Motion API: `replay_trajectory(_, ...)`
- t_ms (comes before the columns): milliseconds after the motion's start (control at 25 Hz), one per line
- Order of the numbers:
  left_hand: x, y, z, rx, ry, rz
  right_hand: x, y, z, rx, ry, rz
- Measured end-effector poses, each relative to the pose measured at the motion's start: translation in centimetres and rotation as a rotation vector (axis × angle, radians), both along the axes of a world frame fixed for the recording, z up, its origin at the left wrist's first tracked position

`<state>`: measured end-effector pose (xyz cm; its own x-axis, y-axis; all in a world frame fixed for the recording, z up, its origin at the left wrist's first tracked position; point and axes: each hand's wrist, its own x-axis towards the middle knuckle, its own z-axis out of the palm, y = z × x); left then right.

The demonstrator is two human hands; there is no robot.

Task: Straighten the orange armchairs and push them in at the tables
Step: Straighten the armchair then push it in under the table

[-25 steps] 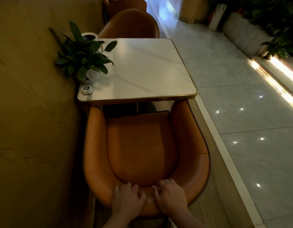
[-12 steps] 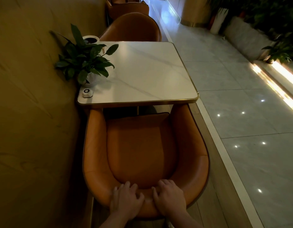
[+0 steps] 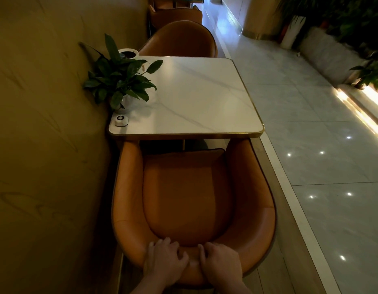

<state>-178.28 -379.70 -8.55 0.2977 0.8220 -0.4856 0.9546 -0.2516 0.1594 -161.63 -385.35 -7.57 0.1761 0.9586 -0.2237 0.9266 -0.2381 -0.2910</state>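
An orange armchair [image 3: 184, 192] stands right below me, its arm fronts tucked under the near edge of a white marble table [image 3: 196, 98]. My left hand [image 3: 164, 262] and my right hand [image 3: 222, 264] lie side by side on top of the chair's backrest, fingers curled over its rim toward the seat. A second orange armchair [image 3: 179, 39] sits at the table's far side, its back toward the table beyond. A third orange chair [image 3: 175, 14] shows behind it.
A tan wall [image 3: 46, 124] runs close along the left. On the table stand a potted plant [image 3: 120, 81], a white call button [image 3: 121, 120] and a white cup [image 3: 128, 54]. To the right lies a tiled aisle [image 3: 311, 145] with planters [image 3: 323, 47].
The armchair has slid forward so its arms reach further under the table edge. My hands stay on the backrest and the view has moved forward with them.
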Motion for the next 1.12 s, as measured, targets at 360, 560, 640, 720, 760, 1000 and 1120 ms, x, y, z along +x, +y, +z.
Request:
replay_trajectory(360, -2.6, 0.9, -0.2, 0.041, -0.075, 0.017, -2.2, 0.7, -0.1, -0.004, 0.027, -0.004)
replay_trajectory(560, -2.5, 0.6, -0.2, 0.027, -0.067, -0.008, -2.0, 0.6, -0.2, 0.021, 0.025, 0.029)
replay_trajectory(640, -2.7, 0.4, -0.4, 0.03, -0.054, 0.006, -1.9, 0.6, 0.1, 0.009, 0.032, 0.07)
replay_trajectory(720, -2.8, 0.4, -0.5, 0.049, -0.041, 0.001, -1.8, 0.7, 0.0, -0.018, 0.044, 0.103)
replay_trajectory(760, -2.7, 0.3, -0.5, 0.052, -0.04, 0.005, -1.7, 0.6, -0.1, -0.041, 0.042, 0.113)
replay_trajectory(1000, -2.6, -0.1, -0.3, 0.059, -0.015, 0.039, -1.6, 0.7, -0.4, -0.008, 0.058, 0.12)
replay_trajectory(1120, -2.7, 0.0, -0.1, 0.032, -0.033, 0.025, -1.7, 0.9, -0.2, -0.014, 0.029, 0.089)
